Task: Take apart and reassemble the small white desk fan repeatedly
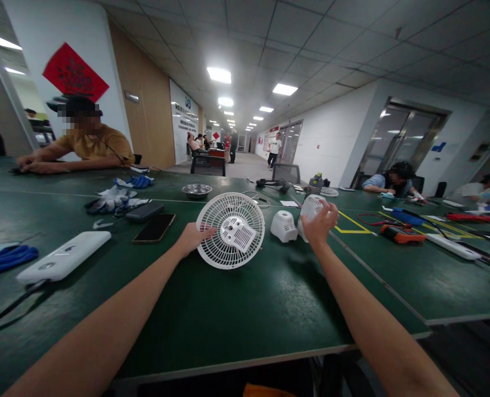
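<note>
My left hand [192,240] grips the left rim of a round white fan grille [215,255], its fingers partly behind and over the bars. The grille is tilted up, with a slotted hub plate facing me. To its right, my right hand [322,221] is closed around a white plastic housing [311,208] with vent slots, apparently a fan motor cover. A similar white vented housing [285,226] stands on the green table [236,320] between the grille and my right hand.
A steel bowl [197,191], a phone [154,228], a white power bank [65,256] and gloves [114,198] lie leftward. An orange multimeter [402,234] and a white bar-shaped device [451,246] lie rightward. A person in a mustard shirt [98,146] sits across the table.
</note>
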